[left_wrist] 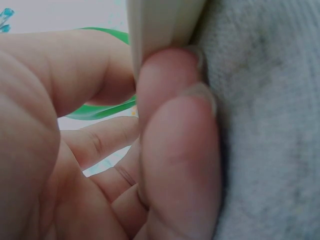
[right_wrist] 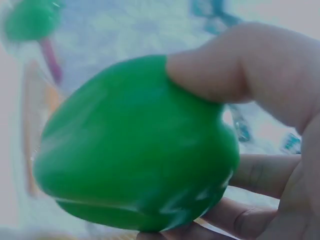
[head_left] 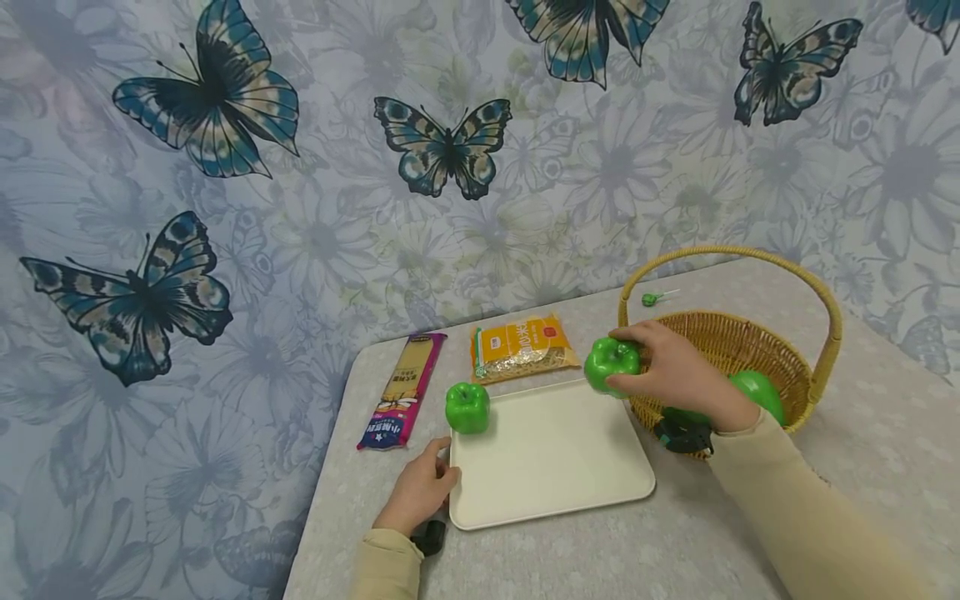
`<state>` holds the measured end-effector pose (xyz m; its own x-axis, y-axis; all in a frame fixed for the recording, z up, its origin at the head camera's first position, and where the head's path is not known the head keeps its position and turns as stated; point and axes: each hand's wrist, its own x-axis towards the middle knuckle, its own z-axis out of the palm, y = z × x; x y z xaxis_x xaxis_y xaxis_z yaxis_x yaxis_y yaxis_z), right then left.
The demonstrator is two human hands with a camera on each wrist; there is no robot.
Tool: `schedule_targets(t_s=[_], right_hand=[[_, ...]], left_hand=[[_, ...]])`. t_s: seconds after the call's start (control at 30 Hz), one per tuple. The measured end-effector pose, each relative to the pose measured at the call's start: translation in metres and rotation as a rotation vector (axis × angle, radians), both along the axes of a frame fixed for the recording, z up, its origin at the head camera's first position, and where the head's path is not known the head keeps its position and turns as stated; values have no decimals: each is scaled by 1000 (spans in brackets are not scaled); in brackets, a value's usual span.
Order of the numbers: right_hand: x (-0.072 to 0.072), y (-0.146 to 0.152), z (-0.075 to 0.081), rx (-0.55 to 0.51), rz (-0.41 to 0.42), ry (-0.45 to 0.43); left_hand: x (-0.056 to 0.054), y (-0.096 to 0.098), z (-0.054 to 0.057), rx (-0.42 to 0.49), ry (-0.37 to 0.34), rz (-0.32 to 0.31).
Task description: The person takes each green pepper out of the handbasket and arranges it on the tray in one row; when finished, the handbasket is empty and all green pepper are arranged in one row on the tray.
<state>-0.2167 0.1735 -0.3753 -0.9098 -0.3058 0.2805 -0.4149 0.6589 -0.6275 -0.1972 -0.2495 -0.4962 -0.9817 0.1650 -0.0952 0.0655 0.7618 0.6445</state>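
Note:
My right hand [head_left: 671, 367] grips a shiny green bell pepper [head_left: 611, 365] between thumb and fingers, above the far right corner of a cream tray [head_left: 551, 458]. In the right wrist view, that bell pepper [right_wrist: 135, 145] fills the middle, with the thumb on its upper side. At the tray's left edge, my left hand [head_left: 420, 487] pinches the rim. The left wrist view has fingertips [left_wrist: 180, 135] tucked at the tray's edge [left_wrist: 162, 30], close to the tabletop. A second green bell pepper [head_left: 467, 408] sits at the tray's far left corner.
A wicker basket [head_left: 720, 333] with a tall handle stands at the right, holding a green round item [head_left: 757, 392]. Behind the tray lies an orange grain bag [head_left: 525, 346]; left of it, a purple packet [head_left: 402, 392]. A small green item on a stick [head_left: 651, 298] lies near the wall.

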Motion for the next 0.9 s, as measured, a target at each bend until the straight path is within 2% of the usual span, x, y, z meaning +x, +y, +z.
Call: schedule_targets(t_s=[0.17, 0.3, 0.53, 0.73, 0.9], right_hand=[[-11, -39, -29, -95, 124, -59], [-19, -69, -42, -138, 172, -69], [-37, -114, -52, -74, 191, -18], [-55, -141, -62, 2, 209, -54], [-61, -151, -69, -3, 210, -75]], left_hand=[[0, 2, 1, -5, -30, 6], [-2, 4, 2, -11, -28, -2], [-5, 2, 2, -15, -19, 3], [-4, -3, 3, -2, -12, 2], [-1, -6, 2, 12, -8, 7]])
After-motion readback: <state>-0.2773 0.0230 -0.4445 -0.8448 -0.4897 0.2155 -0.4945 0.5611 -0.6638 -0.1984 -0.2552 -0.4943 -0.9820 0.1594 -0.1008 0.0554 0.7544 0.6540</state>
